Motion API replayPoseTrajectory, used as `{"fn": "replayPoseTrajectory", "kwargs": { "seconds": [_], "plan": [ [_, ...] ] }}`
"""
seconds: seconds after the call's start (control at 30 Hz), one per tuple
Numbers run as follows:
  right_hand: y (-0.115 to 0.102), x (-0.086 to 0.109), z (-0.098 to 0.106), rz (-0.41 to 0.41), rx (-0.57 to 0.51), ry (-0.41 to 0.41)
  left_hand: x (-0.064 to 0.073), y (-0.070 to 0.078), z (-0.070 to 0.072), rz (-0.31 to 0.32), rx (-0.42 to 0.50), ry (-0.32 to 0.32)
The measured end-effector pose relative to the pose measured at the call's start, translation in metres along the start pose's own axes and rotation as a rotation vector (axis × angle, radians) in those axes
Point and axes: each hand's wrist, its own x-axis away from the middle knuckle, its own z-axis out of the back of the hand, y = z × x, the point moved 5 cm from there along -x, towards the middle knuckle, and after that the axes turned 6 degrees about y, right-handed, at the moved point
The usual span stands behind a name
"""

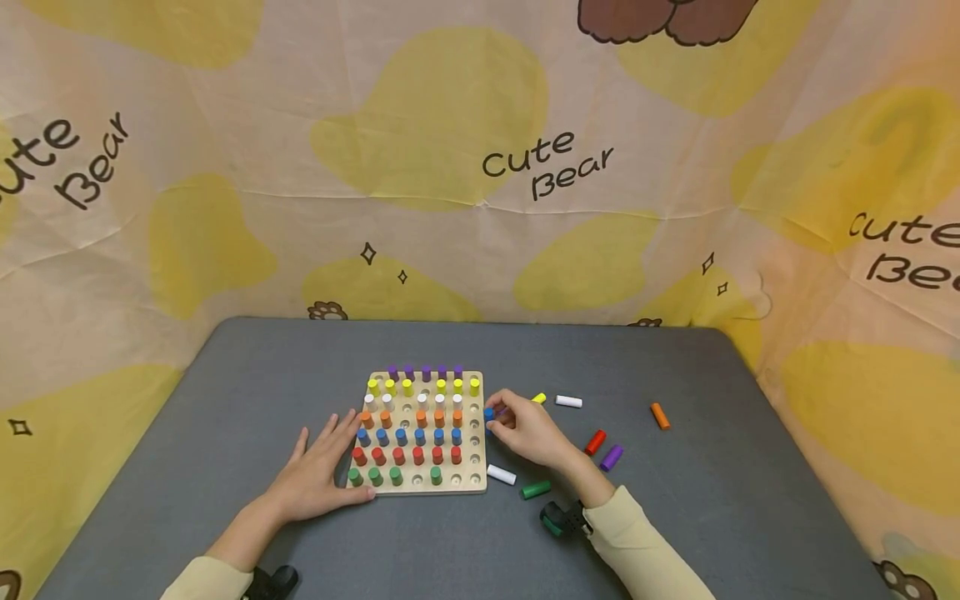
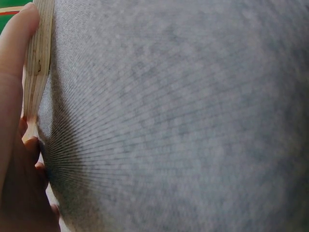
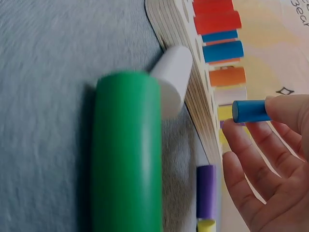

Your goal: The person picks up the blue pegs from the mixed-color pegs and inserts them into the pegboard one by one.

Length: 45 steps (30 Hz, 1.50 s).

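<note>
A wooden pegboard (image 1: 465, 490) lies on the grey table, with upright pegs in rows of purple, yellow, white, orange, blue, red and green. Several holes on its right side and in some rows hold no peg. My right hand (image 1: 528, 429) pinches a blue peg (image 3: 252, 111) between thumb and fingers, just beyond the board's right edge. Spread along the board's left side, my left hand (image 1: 318, 471) touches it with straight fingers. Its thumb (image 2: 17, 43) lies against the front left corner; the other fingers are mostly hidden in the left wrist view.
Loose pegs lie right of the board: white (image 1: 501, 475) and green (image 1: 536, 490) near its front corner, red (image 1: 596, 442) and purple (image 1: 612, 457) beside the right forearm, yellow (image 1: 538, 398) and another white (image 1: 568, 401) farther back, orange (image 1: 660, 416) farthest right. A printed cloth (image 1: 450, 250) hangs behind.
</note>
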Motion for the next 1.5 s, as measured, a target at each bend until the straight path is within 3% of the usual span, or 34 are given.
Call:
{"fn": "replayPoseTrajectory", "kwargs": {
  "seconds": [0.47, 0.77, 1.5],
  "plan": [
    [-0.006, 0.001, -0.018, 0.012, -0.042, -0.096, 0.001, 0.001, 0.001, -0.017, 0.007, 0.023],
    [-0.009, 0.002, -0.02, 0.016, -0.008, -0.114, 0.001, 0.002, 0.002, 0.002, -0.002, -0.005],
    [-0.014, 0.001, -0.02, 0.064, 0.062, -0.141, 0.0, 0.003, 0.003, -0.004, -0.01, -0.001]
  ]
}}
